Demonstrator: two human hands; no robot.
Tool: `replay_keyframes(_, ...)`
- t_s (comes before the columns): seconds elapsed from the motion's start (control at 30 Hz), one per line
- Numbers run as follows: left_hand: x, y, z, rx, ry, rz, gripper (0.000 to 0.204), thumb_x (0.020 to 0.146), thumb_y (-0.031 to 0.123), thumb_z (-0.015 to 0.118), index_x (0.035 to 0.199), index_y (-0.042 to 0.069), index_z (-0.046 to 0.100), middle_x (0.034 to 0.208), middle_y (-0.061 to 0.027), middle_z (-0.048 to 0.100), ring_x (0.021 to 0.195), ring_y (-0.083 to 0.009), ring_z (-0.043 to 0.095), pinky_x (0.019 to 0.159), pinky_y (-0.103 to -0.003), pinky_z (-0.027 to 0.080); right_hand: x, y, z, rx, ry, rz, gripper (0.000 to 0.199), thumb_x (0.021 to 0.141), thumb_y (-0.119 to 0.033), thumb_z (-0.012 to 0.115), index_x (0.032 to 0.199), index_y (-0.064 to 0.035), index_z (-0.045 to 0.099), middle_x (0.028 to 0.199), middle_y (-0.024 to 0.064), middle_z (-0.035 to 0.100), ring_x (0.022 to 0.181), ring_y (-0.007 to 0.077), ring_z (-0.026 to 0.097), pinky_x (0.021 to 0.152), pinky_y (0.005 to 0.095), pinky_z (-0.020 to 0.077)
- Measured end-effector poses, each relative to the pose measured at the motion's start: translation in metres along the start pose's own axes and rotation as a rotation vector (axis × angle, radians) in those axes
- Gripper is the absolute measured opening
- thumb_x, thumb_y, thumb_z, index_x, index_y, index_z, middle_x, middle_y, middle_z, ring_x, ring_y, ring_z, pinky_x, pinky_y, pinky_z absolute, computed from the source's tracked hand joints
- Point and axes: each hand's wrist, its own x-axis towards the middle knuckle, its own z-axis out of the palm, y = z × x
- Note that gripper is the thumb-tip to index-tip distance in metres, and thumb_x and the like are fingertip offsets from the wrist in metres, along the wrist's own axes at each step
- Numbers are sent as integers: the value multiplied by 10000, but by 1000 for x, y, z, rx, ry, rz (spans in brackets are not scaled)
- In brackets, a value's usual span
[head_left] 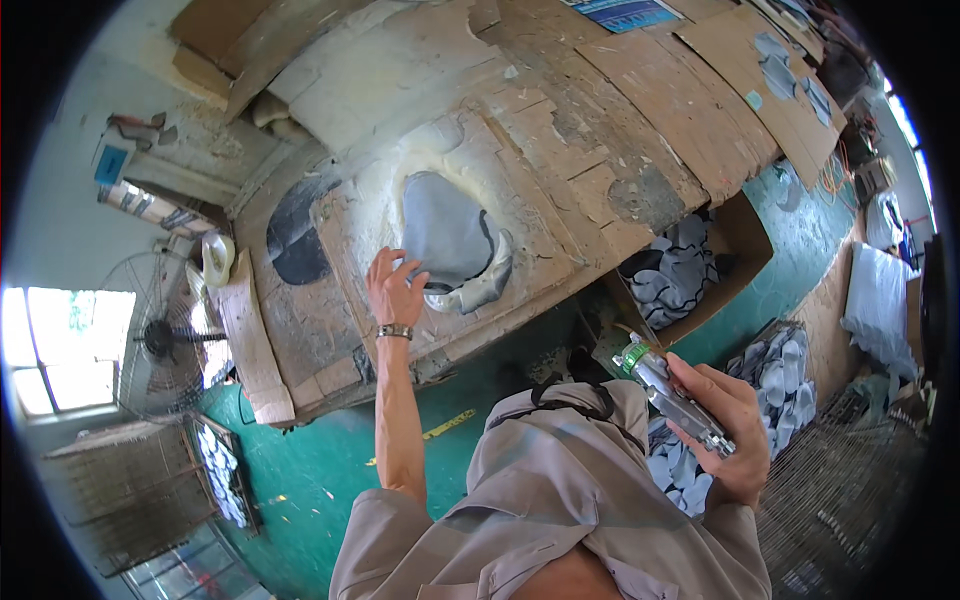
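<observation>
A smooth grey, rounded piece (445, 228), seemingly fabric, lies on the workbench over other pieces with dark edges. Pale dried residue surrounds it. At its lower left edge is my left hand (393, 285), fingers bent and apart, the tips at or just over the rim. Whether they touch it is hard to make out. Away from the bench, in front of my body on the right, my right hand (722, 415) is wrapped round a metal spray gun (672, 392) with a green ring at its front end.
Cardboard (640, 130) covers much of the workbench. A carton (735, 255) of grey cut pieces stands below its right edge. More grey pieces (780, 375) are heaped low on the right. Left of the bench stands a fan (155, 335). A dark flat piece (298, 232) lies on the bench's left.
</observation>
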Motion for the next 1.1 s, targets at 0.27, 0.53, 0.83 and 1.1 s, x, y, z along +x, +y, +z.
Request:
replay_keyframes(0.27, 143, 38, -51, 108, -60, 315, 169, 672, 138, 829, 830, 108, 780, 1073, -79, 697, 1058, -292, 651, 915, -429, 521, -42, 44, 9, 36, 214, 145, 666, 749, 37, 745, 1393, 47, 575, 985, 209, 671, 855, 353, 677, 778, 349, 522)
replay_keyframes(0.53, 341, 75, -36, 460, -172, 413, 161, 769, 216, 793, 907, 137, 779, 1095, -77, 687, 1070, -286, 652, 907, -438, 528, -86, 75, 5, 37, 392, 348, 652, 763, 71, 734, 1394, 34, 574, 1001, 188, 672, 850, 312, 679, 760, 348, 518)
replay_keyframes(0.83, 436, 162, -1, 573, 123, 388, 204, 831, 272, 767, 1005, 165, 769, 1116, -70, 689, 1094, -295, 646, 913, -457, 522, -88, 110, -21, 50, 424, 441, 694, 744, 94, 737, 1411, 19, 560, 1019, 200, 670, 865, 357, 664, 776, 367, 514)
replay_keyframes(1.1, 419, 208, 69, 333, -62, 424, 295, 784, 336, 787, 999, 134, 783, 1102, -127, 706, 1060, -325, 664, 937, -427, 519, -74, 143, -54, 52, 411, 477, 707, 740, 102, 734, 1418, 8, 559, 1044, 207, 671, 898, 368, 667, 803, 377, 519)
